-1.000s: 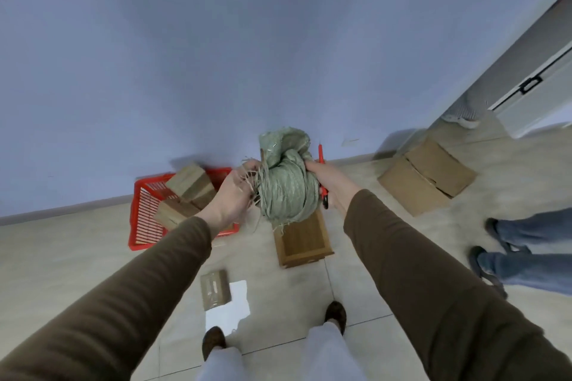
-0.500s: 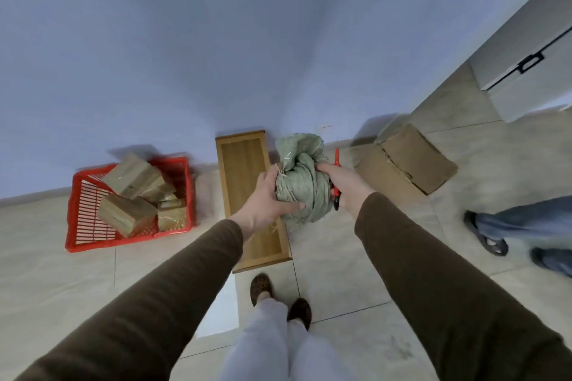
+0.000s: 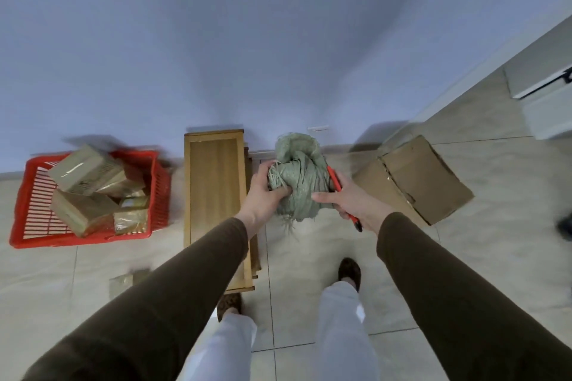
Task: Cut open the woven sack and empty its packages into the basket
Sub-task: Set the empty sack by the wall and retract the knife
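The green woven sack (image 3: 298,173) is crumpled into a bundle in front of me, frayed strands hanging from its lower edge. My left hand (image 3: 266,195) grips its left side. My right hand (image 3: 346,201) presses the sack's right side with its fingers while holding a red cutter (image 3: 335,184) against the palm. The red basket (image 3: 156,195) stands on the floor at the left by the wall, with several brown taped packages (image 3: 83,170) piled in it.
A long wooden tray (image 3: 213,192) lies on the floor between basket and sack. A flattened cardboard box (image 3: 418,179) lies at the right. A small package (image 3: 123,283) rests on the tiles near my left sleeve. My feet stand below; a white cabinet (image 3: 541,93) is far right.
The view has swung right, so the basket and the wooden tray now sit further left. Both hands have kept squeezing the sack into a tighter bundle, now right of the tray.
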A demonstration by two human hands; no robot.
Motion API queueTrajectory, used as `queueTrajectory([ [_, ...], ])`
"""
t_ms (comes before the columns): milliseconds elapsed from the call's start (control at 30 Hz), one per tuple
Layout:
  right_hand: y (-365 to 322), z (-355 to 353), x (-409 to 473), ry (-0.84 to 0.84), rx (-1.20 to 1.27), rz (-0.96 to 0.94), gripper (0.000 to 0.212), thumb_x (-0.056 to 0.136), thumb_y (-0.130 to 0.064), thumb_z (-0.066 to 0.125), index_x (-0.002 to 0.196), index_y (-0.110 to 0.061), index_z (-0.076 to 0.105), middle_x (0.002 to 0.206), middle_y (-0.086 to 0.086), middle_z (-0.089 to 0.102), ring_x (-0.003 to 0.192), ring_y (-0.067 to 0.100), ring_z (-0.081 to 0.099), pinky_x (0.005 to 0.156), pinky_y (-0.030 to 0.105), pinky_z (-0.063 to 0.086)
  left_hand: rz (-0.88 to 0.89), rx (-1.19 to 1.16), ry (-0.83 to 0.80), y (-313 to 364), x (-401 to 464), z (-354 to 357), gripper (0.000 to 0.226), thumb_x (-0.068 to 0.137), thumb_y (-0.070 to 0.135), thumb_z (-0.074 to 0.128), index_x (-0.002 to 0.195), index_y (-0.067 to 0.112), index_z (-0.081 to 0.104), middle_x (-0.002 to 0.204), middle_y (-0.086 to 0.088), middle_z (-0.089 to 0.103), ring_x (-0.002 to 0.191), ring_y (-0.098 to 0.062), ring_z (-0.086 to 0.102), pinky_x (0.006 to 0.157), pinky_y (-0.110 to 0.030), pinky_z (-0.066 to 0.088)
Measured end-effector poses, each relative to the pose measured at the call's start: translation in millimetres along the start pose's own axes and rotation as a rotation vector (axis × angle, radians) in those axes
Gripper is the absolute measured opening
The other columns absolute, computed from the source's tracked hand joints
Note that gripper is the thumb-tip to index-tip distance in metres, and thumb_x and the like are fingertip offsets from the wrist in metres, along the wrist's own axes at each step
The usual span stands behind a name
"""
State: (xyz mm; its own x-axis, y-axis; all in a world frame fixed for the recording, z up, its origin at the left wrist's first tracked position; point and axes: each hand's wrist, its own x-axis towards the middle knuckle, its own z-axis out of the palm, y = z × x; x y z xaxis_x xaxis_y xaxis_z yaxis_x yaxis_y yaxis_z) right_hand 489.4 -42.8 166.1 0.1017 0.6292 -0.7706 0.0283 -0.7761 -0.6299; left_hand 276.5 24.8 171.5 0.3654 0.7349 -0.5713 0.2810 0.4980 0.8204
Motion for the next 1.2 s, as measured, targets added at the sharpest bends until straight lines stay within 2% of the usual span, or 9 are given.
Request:
queueTrajectory([
  [167,34.8,-44.9,69.9,0.118,0.061,-0.069,0.065,0.081,-0.034,0.088,0.137,-0.033,0.055,0.098,-0.003,0.076,0.043,0.007,0.04,0.039,0.026,0.032,-0.046,-0.125,0.149,-30.3,62.6,68.1,0.045,0.105,0.021,0.054,0.149,0.026,0.05,0.15,-0.015,0.045,0.137,-0.033,0.051,0.111,-0.056,0.049],
  [300,74.0,-70.4,131.9,0.159,0.076,-0.057,0.058,0.08,-0.034,0.089,0.13,-0.023,0.061,0.097,0.012,0.072,0.044,0.011,0.038,0.039,0.025,0.029,-0.141,-0.336,0.153,-62.7,109.4,102.8,0.043,0.107,0.056,0.035,0.116,0.041,0.074,0.121,0.003,0.077,0.112,-0.016,0.074,0.077,-0.032,0.064],
  [367,93.5,-76.8,162.9,0.167,0.09,-0.069,0.053,0.08,-0.033,0.088,0.126,-0.022,0.064,0.093,0.009,0.071,0.043,0.011,0.037,0.039,0.025,0.028,-0.116,-0.274,0.155,-87.7,135.5,112.0,0.042,0.103,0.059,0.044,0.13,0.037,0.065,0.13,0.006,0.071,0.122,-0.018,0.068,0.08,-0.024,0.061],
  [467,120.7,-81.6,211.3,0.187,0.105,-0.073,0.049,0.082,-0.032,0.087,0.124,-0.023,0.064,0.093,0.005,0.072,0.041,0.009,0.037,0.039,0.024,0.028,-0.078,-0.163,0.18,-133.8,179.0,120.1,0.077,0.08,0.048,0.079,0.149,0.035,0.048,0.147,-0.003,0.046,0.134,-0.025,0.054,0.107,-0.039,0.052],
  [600,156.8,-82.9,275.5,0.192,0.07,-0.081,0.05,0.083,-0.031,0.087,0.127,-0.025,0.062,0.099,0.0,0.073,0.044,0.0,0.049,0.038,0.018,0.035,-0.049,-0.088,0.17,-193.6,234.4,125.0,0.094,0.066,0.007,0.081,0.149,0.033,0.047,0.141,-0.016,0.046,0.127,-0.038,0.057,0.101,-0.057,0.057],
  [767,196.2,-72.0,357.5,0.184,0.074,-0.1,0.064,0.083,-0.034,0.086,0.14,-0.024,0.058,0.115,0.004,0.075,0.056,0.0,0.049,0.047,0.019,0.037,0.014,-0.172,0.164,-253.6,297.3,119.0,0.078,0.078,-0.021,0.067,0.133,0.031,0.05,0.122,-0.011,0.062,0.101,-0.019,0.069,0.066,-0.025,0.063],
  [967,222.4,-61.3,442.8,0.209,0.048,-0.103,0.076,0.073,-0.051,0.087,0.138,-0.025,0.056,0.109,0.002,0.073,0.057,0.007,0.048,0.048,0.024,0.037,0.042,-0.152,0.237,-298.9,361.5,108.8,0.085,0.084,-0.02,0.065,0.154,0.017,0.035,0.123,-0.012,0.064,0.104,-0.025,0.068,0.077,-0.031,0.064],
  [1100,233.2,-57.6,484.0,0.222,0.063,-0.13,0.088,0.066,-0.059,0.085,0.14,-0.026,0.051,0.115,0.005,0.069,0.062,0.009,0.047,0.052,0.026,0.036,0.028,-0.083,0.371,-321.3,394.4,106.8,0.076,0.085,-0.009,0.074,0.135,0.024,0.027,0.109,0.007,0.055,0.093,-0.008,0.062,0.061,-0.011,0.055],
  [1200,240.1,-58.8,507.7,0.243,0.064,-0.134,0.073,0.068,-0.061,0.084,0.125,-0.028,0.052,0.095,-0.001,0.063,0.058,0.012,0.048,0.049,0.026,0.037,0.021,-0.001,0.423,-333.8,415.4,106.7,0.064,0.088,-0.002,0.075,0.127,0.02,0.031,0.111,0.005,0.055,0.096,-0.008,0.06,0.069,-0.009,0.05],
])
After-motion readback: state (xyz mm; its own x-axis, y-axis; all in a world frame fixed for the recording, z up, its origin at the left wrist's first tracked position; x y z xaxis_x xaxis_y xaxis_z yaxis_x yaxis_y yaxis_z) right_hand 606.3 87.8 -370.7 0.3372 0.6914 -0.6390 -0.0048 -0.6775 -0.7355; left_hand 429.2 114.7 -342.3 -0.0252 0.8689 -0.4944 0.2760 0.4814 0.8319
